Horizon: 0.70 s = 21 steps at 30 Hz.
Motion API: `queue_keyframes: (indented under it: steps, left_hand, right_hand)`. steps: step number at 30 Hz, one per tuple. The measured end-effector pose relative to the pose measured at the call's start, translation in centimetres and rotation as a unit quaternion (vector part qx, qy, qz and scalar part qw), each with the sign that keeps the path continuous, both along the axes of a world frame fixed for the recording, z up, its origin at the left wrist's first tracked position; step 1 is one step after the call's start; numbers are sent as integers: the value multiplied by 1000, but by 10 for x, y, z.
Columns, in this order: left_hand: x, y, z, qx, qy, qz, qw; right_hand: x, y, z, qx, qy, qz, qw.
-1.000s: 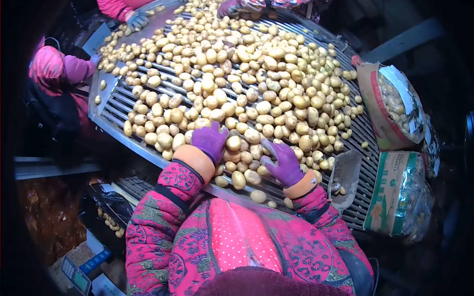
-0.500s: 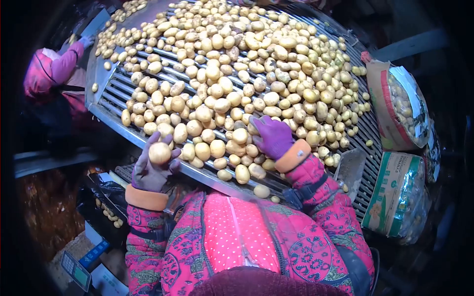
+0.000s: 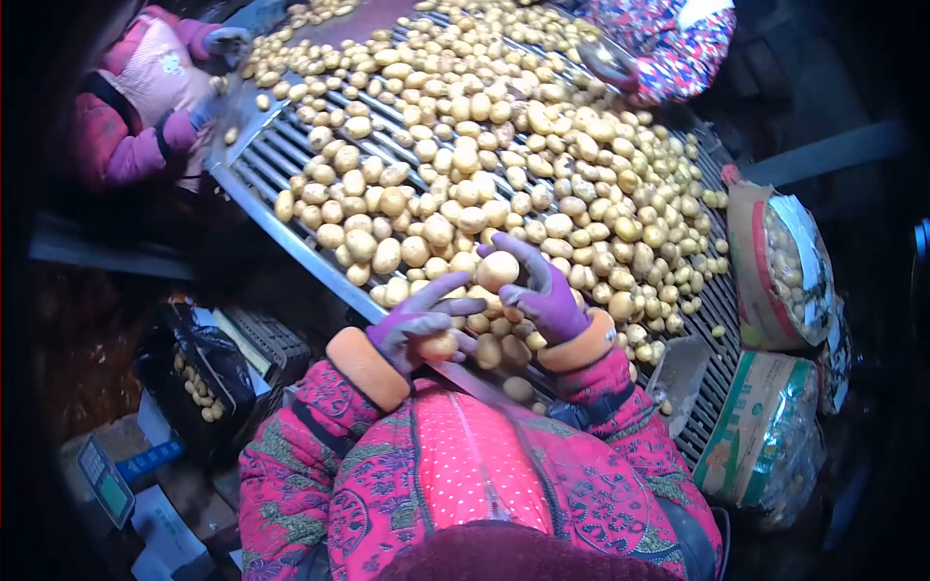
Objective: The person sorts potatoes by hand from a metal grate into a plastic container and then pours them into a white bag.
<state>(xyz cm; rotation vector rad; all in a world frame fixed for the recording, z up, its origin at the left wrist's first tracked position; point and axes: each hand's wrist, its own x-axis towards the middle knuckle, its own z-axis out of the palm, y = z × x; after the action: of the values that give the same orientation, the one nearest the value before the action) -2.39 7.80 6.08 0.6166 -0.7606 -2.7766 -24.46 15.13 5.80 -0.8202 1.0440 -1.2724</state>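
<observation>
The surface [image 3: 291, 236] is a slatted metal one in a dim room, heaped with potatoes [image 3: 591, 145] from its far edge down to its near edge, with bare slats towards the left corner. At the near edge, the right hand [image 3: 528, 290] holds a pale potato [image 3: 497, 271] between thumb and fingers, seemingly just above the pile, though the height is hard to judge. The left hand [image 3: 421, 320] has its grip curled round a small potato [image 3: 437, 345] low against the palm, beside the metal rim, its upper fingers stretched towards the pale one. For good handling, I would keep the lower left fingers tucked under the small potato, since it sits near the rim and could slip over; the upper fingers can then help steady or turn the other. The right grip looks best kept light and well round the sides: a smooth, round potato may roll out of gloved fingertips, and hard pressing could bruise it. Both wrists are better low over the near edge, so that anything dropped falls only a little. The sleeves should clear the loose potatoes there, and the right elbow the trough [image 3: 680, 373] on the slats. At the far edge a co-worker's hand [image 3: 610, 63] is well apart, so reaching there seems needless.
</observation>
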Motion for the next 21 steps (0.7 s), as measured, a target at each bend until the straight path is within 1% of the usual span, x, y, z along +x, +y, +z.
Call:
queue_keyframes:
  steps: [1, 2, 3, 4, 5, 6, 7, 8, 9, 10, 11, 12, 13, 14, 15, 16, 17, 18, 19, 20, 21]
  left_hand:
    - [-1, 1, 1, 12, 6, 0, 1000]
    - [-5, 6, -10, 5, 43, 35, 998]
    - [-7, 9, -27, -3, 82, 67, 994]
    - [2, 5, -26, 41, 126, 54, 990]
    - [16, 9, -10, 41, 61, 74, 995]
    - [30, 11, -18, 45, 49, 95, 993]
    - [45, 14, -27, 51, 35, 118, 991]
    - [55, 17, -26, 55, 22, 173, 983]
    - [71, 18, -33, 79, 30, 195, 977]
    - [87, 20, -41, 86, 53, 217, 971]
    - [104, 24, -46, 91, 74, 240, 964]
    - [119, 29, -47, 82, 61, 279, 955]
    - [136, 35, -50, 95, 81, 305, 944]
    - [154, 42, -45, 94, 46, 347, 932]
    - [172, 53, -40, 95, 8, 387, 917]
    - [191, 66, -49, 54, -65, 436, 896]
    - [211, 81, -52, 36, -92, 468, 878]
    - [233, 99, -58, 46, -113, 497, 859]
    - [257, 121, -66, 57, -132, 521, 842]
    - [281, 148, -78, 95, -192, 560, 800]
    - [312, 178, -103, 110, -162, 586, 786]
  right_hand:
    - [13, 2, 5, 2, 31, 1, 1000]
    - [18, -2, 8, -51, 190, 71, 978]
    - [25, 0, 17, -122, 359, 103, 920]
    - [29, -2, 20, -100, 314, 97, 939]
    - [33, -3, 20, -76, 269, 92, 956]
    - [32, -4, 18, -66, 284, 35, 956]
    - [23, -9, 11, -125, 389, -8, 913]
    - [10, -15, -11, -180, 490, -55, 851]
    - [-2, -15, -25, -159, 599, -65, 782]
    - [-9, -14, -39, -160, 652, -70, 738]
    - [-22, -6, -67, -143, 670, -54, 726]
    - [-28, 3, -91, -110, 716, -36, 689]
    - [-26, 6, -87, -114, 744, -24, 658]
    - [-29, 8, -95, -101, 759, -13, 643]
    - [-30, 9, -98, -99, 753, -13, 650]
    - [-34, 10, -105, -107, 760, -8, 641]
    - [-31, 8, -99, -123, 748, -6, 652]
    - [-30, 7, -96, -139, 738, 1, 660]
    - [-29, 7, -92, -140, 740, 10, 657]
    - [-29, 6, -92, -150, 740, 13, 656]
    - [-30, 5, -93, -159, 740, 14, 654]
